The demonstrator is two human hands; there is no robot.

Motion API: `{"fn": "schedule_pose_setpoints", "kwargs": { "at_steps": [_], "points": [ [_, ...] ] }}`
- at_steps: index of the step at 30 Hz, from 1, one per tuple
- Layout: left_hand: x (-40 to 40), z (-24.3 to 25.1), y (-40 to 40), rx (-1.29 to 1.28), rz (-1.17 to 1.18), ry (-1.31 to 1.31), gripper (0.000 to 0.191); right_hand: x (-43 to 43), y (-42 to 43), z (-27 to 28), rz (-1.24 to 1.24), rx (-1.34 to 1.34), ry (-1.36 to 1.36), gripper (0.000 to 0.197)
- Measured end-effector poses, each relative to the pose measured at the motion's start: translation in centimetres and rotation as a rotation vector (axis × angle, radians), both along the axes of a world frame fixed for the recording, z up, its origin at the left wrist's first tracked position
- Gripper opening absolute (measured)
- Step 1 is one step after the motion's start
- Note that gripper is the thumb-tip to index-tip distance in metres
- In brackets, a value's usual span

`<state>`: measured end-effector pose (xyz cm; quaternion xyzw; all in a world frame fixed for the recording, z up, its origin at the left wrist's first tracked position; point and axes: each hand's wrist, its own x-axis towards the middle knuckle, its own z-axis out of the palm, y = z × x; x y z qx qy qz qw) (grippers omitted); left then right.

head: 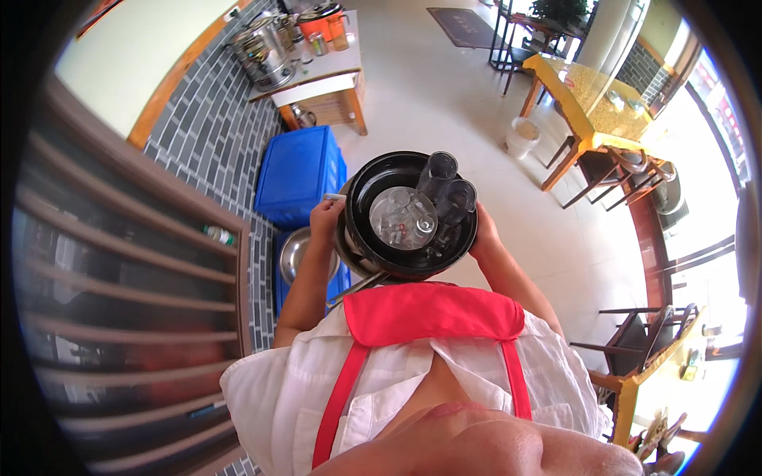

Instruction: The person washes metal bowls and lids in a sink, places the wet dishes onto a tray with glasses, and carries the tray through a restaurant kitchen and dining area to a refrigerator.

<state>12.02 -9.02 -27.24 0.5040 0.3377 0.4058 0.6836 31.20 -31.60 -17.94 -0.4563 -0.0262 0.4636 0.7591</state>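
Observation:
Held in front of my chest is a round black basin [365, 241]. Inside it lie a clear round container [381, 208] with small glasses and, at the right side, two dark-tinted pitchers or tall cups [455, 199]. Beneath the basin, a metal pan or bowl [345, 247] shows at the left, and a thin handle points down-left. My left hand [326, 215] grips a pale handle or edge at the left of this stack. At the right, my right hand [485, 231] holds the black basin's side, its fingers partly hidden by the rim.
Blue plastic crates [294, 172] stand left by the brick wall, with a steel bowl [293, 256] on the lower one. Ahead, a side table [321, 76] bears a steel urn and an orange pot. Right are a white bucket [524, 138], yellow-edged tables [595, 107] and chairs.

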Motion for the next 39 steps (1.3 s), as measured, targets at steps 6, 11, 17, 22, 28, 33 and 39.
{"fn": "schedule_pose_setpoints", "kwargs": {
  "at_steps": [6, 11, 17, 22, 28, 33, 39],
  "points": [
    [15.3, 2.5, 9.0, -0.009, -0.113, 0.025, 0.017, 12.6, 7.4, 4.0, -0.073, 0.037, -0.026, 0.041],
    [26.0, 3.6, 15.6, -0.111, -0.090, -0.083, 0.018, 23.7, 15.0, 5.3, -0.102, -0.067, -0.066, 0.043],
    [35.1, 5.4, 26.4, -0.122, -0.031, -0.042, 0.018, 35.3, 27.2, 7.6, 0.098, 0.017, 0.015, 0.040],
    [42.4, 7.5, 36.9, -0.102, -0.050, -0.079, 0.016, 43.7, 37.7, 8.3, -0.010, -0.062, -0.067, 0.042],
    [54.2, 10.2, 48.6, -0.153, -0.027, -0.072, 0.017, 53.9, 49.3, 11.2, -0.044, -0.026, 0.025, 0.038],
    [60.7, 11.1, 57.6, -0.050, 0.014, 0.005, 0.017, 61.4, 58.5, 13.2, 0.040, -0.003, 0.057, 0.037],
    [68.1, 14.2, 63.6, -0.075, 0.125, 0.099, 0.020, 73.1, 69.6, 13.2, 0.132, -0.096, -0.027, 0.038]
  ]
}}
